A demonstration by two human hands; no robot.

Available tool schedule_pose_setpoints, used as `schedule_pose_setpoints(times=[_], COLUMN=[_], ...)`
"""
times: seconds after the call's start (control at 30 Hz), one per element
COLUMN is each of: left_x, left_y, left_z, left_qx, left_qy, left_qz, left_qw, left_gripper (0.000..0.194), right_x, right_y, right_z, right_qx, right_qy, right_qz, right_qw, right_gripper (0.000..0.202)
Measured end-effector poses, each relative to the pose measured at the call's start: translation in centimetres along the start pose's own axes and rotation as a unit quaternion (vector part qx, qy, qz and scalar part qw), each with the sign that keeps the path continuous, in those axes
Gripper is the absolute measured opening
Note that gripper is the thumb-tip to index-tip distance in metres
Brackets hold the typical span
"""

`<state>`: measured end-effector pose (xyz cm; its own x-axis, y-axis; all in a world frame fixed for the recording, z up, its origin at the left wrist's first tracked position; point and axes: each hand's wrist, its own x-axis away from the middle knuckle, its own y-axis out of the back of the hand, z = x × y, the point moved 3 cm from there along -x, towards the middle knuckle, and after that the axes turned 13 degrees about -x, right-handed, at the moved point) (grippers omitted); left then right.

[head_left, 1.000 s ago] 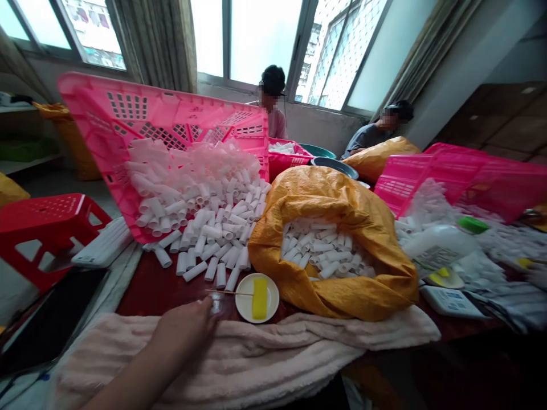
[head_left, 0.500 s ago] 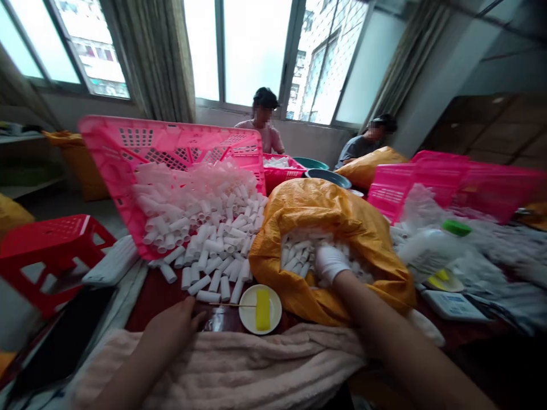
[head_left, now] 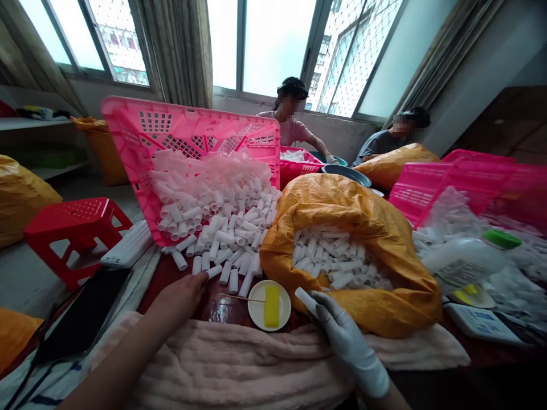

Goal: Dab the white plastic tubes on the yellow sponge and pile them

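Observation:
My right hand (head_left: 342, 327), in a white glove with greyed fingertips, pinches a short white tube (head_left: 306, 300) in front of the orange woven sack (head_left: 329, 191). The sack's mouth gapes, showing many similar tubes inside. My bare left hand (head_left: 182, 296) is at the near edge of a loose heap of white tubes (head_left: 239, 239). Its fingers are bent together against the end of one tube (head_left: 214, 271); the grip is partly hidden. Between my hands sits a small cream dish (head_left: 255, 316) with a yellow strip (head_left: 272, 306) and a thin stick (head_left: 243, 297) across its rim.
A tilted pink basket (head_left: 192, 114) spills tubes onto the dark red table. A pinkish towel (head_left: 239, 364) covers the near edge. At right lie a green-capped bottle (head_left: 465, 262) and a scale (head_left: 482, 324); at left, a black tablet (head_left: 85, 313) and red stool (head_left: 77, 222). Two people sit beyond.
My right hand has come out of the sack toward me, now with a tube between its fingers. My left hand has moved forward to the loose tubes. The view has shifted a little.

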<state>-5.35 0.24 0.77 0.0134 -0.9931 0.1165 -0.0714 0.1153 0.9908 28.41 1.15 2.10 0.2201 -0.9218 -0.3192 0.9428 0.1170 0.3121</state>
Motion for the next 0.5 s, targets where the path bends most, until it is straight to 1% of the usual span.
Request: schedule_pose_setpoints(times=[0.07,0.1,0.13,0.2,0.27,0.37,0.5], left_x=[0.2,0.2,0.3,0.2,0.1,0.0,0.0], left_y=[0.1,0.1,0.2,0.1,-0.1,-0.7,-1.4], left_z=[-0.9,-1.8,-2.8,-4.8,-6.3,-7.1,-7.1], left_qx=[0.062,0.082,0.085,0.054,0.014,0.000,-0.009], left_qy=[-0.052,-0.078,-0.099,-0.131,-0.153,-0.158,-0.133], left_qz=[-0.055,-0.070,-0.075,-0.073,-0.070,-0.072,-0.074], left_qw=[0.995,0.991,0.989,0.987,0.986,0.985,0.988], left_gripper=[0.043,0.043,0.040,0.025,0.015,0.013,0.020], right_x=[0.2,-0.2,-0.8,-2.3,-3.6,-4.6,-4.2], right_y=[-1.2,-1.7,-2.0,-2.6,-3.3,-4.3,-4.9], right_z=[-1.2,-1.4,-1.5,-1.1,-0.6,-0.1,-0.3], right_qx=[0.004,0.016,0.036,0.074,0.100,0.131,0.179], right_qy=[-0.004,-0.005,0.002,0.028,0.055,0.100,0.114], right_qz=[0.030,0.055,0.081,0.127,0.153,0.173,0.185], right_qw=[1.000,0.998,0.996,0.989,0.982,0.971,0.960], right_gripper=[0.029,0.032,0.033,0.034,0.034,0.035,0.036])
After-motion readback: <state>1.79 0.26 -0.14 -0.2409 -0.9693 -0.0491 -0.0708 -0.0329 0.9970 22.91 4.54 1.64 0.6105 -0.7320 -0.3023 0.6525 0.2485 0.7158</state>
